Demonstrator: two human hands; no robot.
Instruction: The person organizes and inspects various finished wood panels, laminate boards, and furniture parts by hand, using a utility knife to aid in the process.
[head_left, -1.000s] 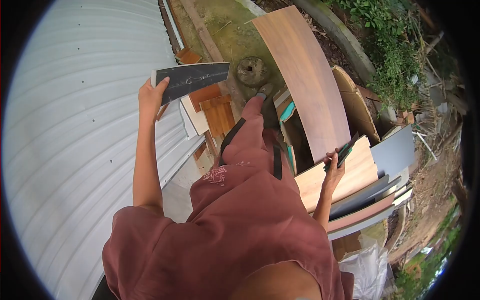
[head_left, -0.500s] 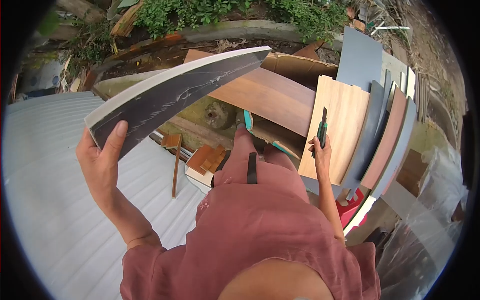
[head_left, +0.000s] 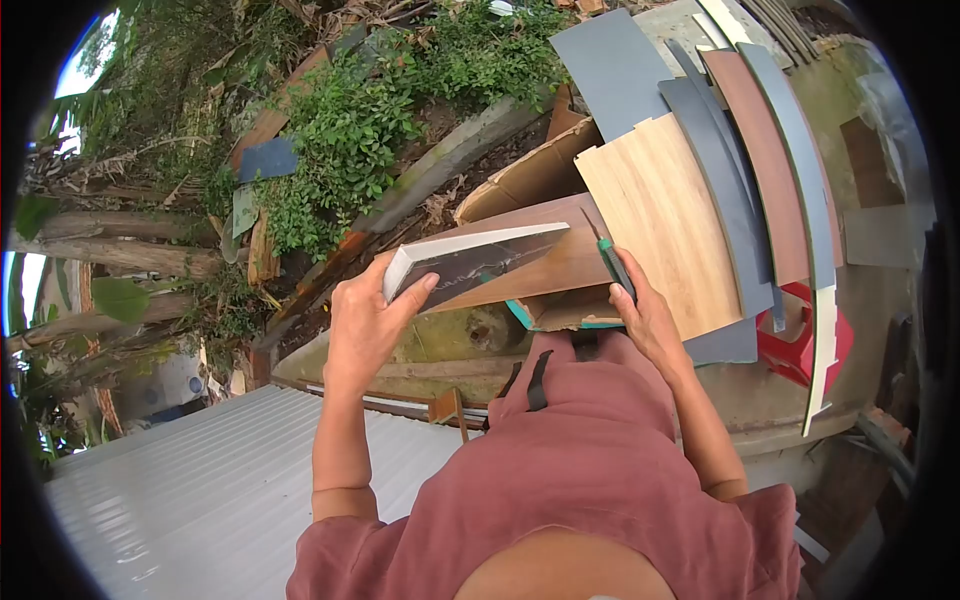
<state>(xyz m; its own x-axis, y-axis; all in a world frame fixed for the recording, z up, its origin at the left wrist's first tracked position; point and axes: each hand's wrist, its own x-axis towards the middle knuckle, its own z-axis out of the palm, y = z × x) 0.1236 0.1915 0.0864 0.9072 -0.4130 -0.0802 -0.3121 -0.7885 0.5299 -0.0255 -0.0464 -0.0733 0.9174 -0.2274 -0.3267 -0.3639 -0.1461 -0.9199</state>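
Note:
My left hand (head_left: pixel 372 315) grips one end of a dark board (head_left: pixel 480 268) with a pale edge, thumb on its dark scratched face. The board's far end points to the right, over a brown wood-grain panel (head_left: pixel 540 218). My right hand (head_left: pixel 648 315) is closed round a green and black utility knife (head_left: pixel 615 262), its thin blade pointing up and away from me. The knife is close to the board's far end, in front of a light wood-grain panel (head_left: pixel 665 215). Below the brown panel an open cardboard box (head_left: pixel 565 308) shows a teal edge.
Grey and brown panels (head_left: pixel 765 165) lean in a row at the right, above a red plastic stool (head_left: pixel 800 345). White corrugated roofing sheet (head_left: pixel 220 480) spreads over the lower left. Green plants (head_left: pixel 345 150) and a concrete kerb (head_left: pixel 450 155) lie beyond.
My left hand has brought the board inward to the right, and it now looks much shorter, seen more end-on. The knife in my right hand has tilted leftward, closer to the board. My view has turned left.

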